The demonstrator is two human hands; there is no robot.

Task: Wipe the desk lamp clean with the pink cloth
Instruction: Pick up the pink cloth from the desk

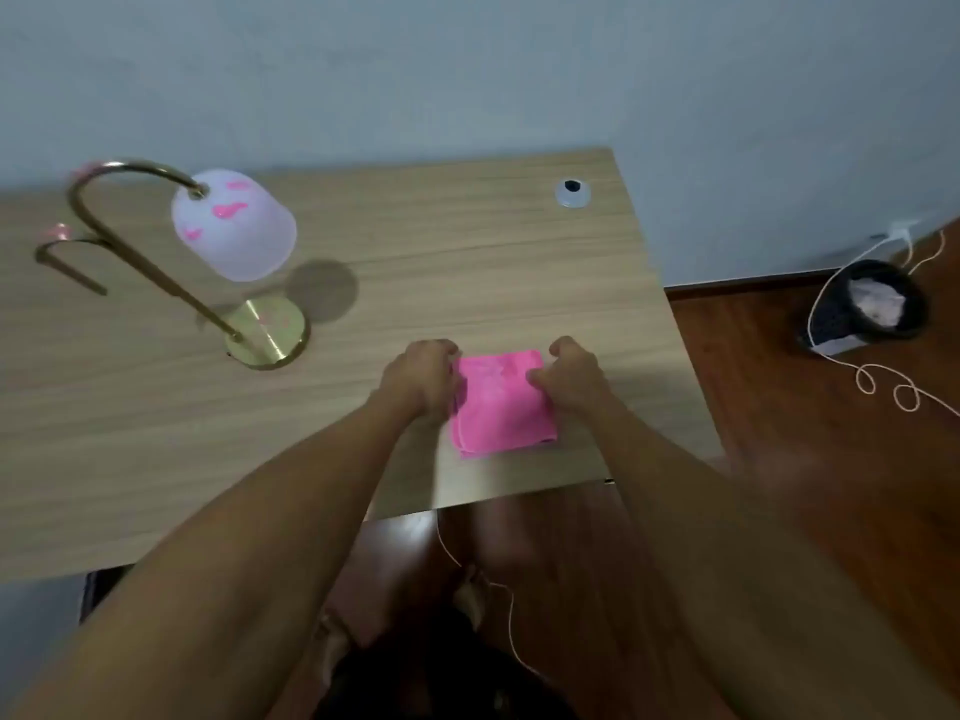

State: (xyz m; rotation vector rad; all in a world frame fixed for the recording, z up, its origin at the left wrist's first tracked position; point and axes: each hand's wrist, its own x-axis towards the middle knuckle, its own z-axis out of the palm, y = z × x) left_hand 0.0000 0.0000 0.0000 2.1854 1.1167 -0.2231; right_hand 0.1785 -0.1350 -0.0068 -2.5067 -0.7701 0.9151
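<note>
A folded pink cloth (pixel 501 405) lies flat on the wooden desk (pixel 467 262), close to its front right corner. My left hand (pixel 423 376) grips the cloth's left edge with curled fingers. My right hand (pixel 571 374) pinches its right edge. The desk lamp (pixel 234 226) stands at the left of the desk: a curved brass arm, a round brass base (pixel 270 332) and a white dome shade marked with pink smears. It is well apart from both hands.
A white cable grommet (pixel 572 193) sits at the desk's far right. The wall runs behind the desk. On the wooden floor to the right stand a dark bin (pixel 865 304) and a looping white cord (pixel 883 387). A second brass hook shape (pixel 67 262) is at the far left.
</note>
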